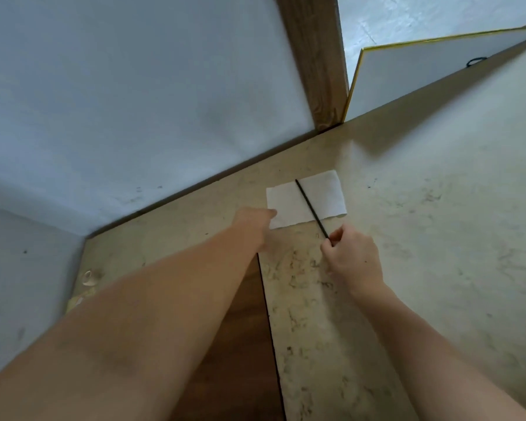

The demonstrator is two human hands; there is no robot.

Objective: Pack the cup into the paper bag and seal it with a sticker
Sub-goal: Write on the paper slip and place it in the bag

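Note:
A white paper napkin point(325, 196) lies flat on the beige counter point(438, 238) near the wall. A thin black straw point(308, 205) rests diagonally across it. My right hand point(353, 256) pinches the straw's near end between thumb and fingers. My left hand point(252, 224) reaches forward with its fingertips touching the napkin's left edge; it holds nothing. No cup, paper bag or sticker is in view.
A grey-blue wall point(134, 101) rises just behind the counter, with a wooden post point(316, 62) at its right end. A white board with a yellow edge point(438, 65) leans at the back right. A brown wooden panel point(243, 344) shows below my left forearm.

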